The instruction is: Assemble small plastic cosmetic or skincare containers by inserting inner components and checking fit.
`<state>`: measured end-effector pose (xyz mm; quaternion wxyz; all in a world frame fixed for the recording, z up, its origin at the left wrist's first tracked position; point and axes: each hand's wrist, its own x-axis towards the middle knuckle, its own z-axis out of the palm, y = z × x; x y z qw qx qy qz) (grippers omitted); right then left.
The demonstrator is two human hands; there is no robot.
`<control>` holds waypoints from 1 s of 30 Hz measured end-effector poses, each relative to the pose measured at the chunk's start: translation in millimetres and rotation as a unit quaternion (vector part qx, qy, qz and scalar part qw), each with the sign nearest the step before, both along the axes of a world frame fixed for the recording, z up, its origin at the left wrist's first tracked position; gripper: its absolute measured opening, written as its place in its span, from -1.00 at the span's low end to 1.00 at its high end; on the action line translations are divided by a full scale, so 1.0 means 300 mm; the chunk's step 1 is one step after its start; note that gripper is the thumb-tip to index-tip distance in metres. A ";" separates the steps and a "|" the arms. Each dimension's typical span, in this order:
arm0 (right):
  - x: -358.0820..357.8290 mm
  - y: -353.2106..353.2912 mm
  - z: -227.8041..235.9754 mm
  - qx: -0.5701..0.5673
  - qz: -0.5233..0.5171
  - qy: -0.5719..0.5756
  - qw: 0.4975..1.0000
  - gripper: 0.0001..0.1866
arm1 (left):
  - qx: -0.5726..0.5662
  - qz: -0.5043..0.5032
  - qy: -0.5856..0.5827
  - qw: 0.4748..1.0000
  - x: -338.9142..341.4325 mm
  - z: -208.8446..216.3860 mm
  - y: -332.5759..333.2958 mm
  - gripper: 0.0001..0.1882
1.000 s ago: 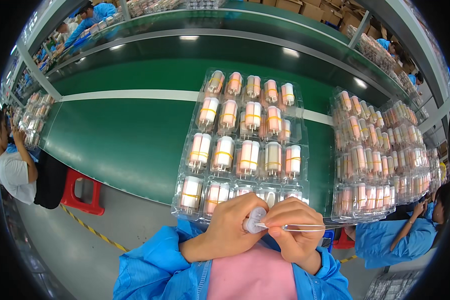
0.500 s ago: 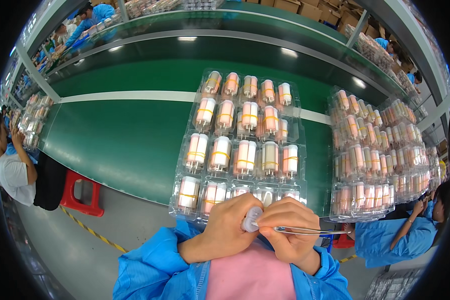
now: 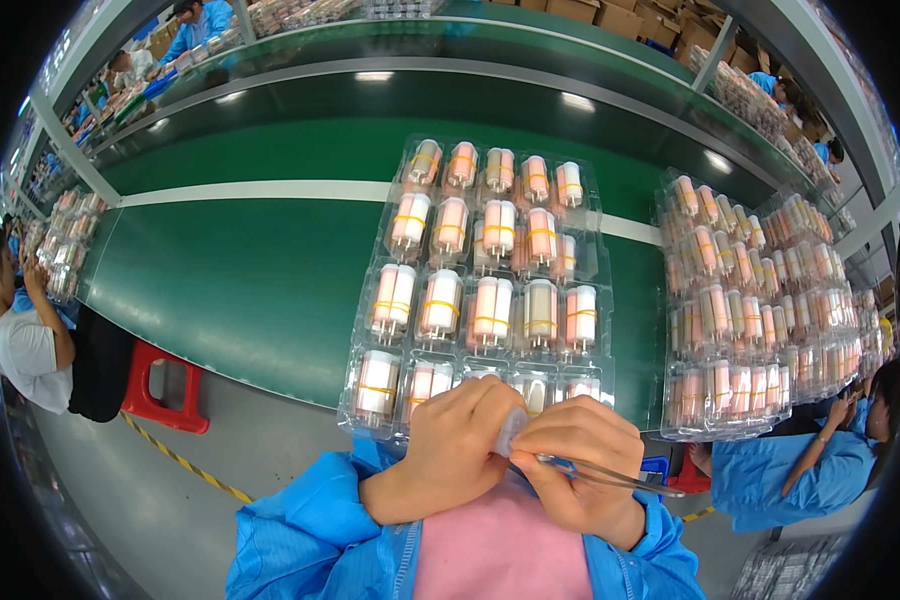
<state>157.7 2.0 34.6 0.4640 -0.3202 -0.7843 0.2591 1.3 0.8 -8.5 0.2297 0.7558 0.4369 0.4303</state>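
Both of my hands are close together in front of my chest, at the near edge of a clear plastic tray (image 3: 604, 330). Wrapped in the fingers of my left hand (image 3: 445, 455) is a small translucent whitish round-ended part (image 3: 511, 430). My right hand (image 3: 585, 465) pinches a pair of metal tweezers (image 3: 625, 481), whose handle end points right and slightly down. Their tips are hidden between the right fingers and the whitish part. Behind my hands, the tray holds rows of pink, white and grey cylinder pairs (image 3: 392, 298), each bound by a yellow band, with pins below.
Stacked clear trays (image 3: 722, 434) of similar cylinders stand to the right on the green bench (image 3: 240, 280). A grey frame post (image 3: 70, 150) rises at the left. Beside the bench stands a red stool (image 3: 160, 400). Co-workers sit at left and right; others work beyond the bench.
The whitish part has turned, so less of its round end shows. The tweezers have tilted, their handle end swinging down. Both hands stay in nearly the same place.
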 end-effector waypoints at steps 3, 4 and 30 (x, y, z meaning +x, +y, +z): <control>0.007 -0.001 -0.023 -0.042 0.003 0.054 0.998 -0.85 | -0.037 -0.011 -0.042 0.998 0.000 0.005 -0.005 -0.70; 0.012 -0.003 -0.034 -0.068 0.006 0.097 0.993 -0.84 | -0.038 -0.011 -0.056 0.998 0.002 0.006 -0.007 -0.72; 0.021 -0.001 -0.072 -0.085 0.015 0.177 0.980 -0.85 | -0.073 -0.054 -0.109 0.990 0.007 0.023 -0.019 -0.74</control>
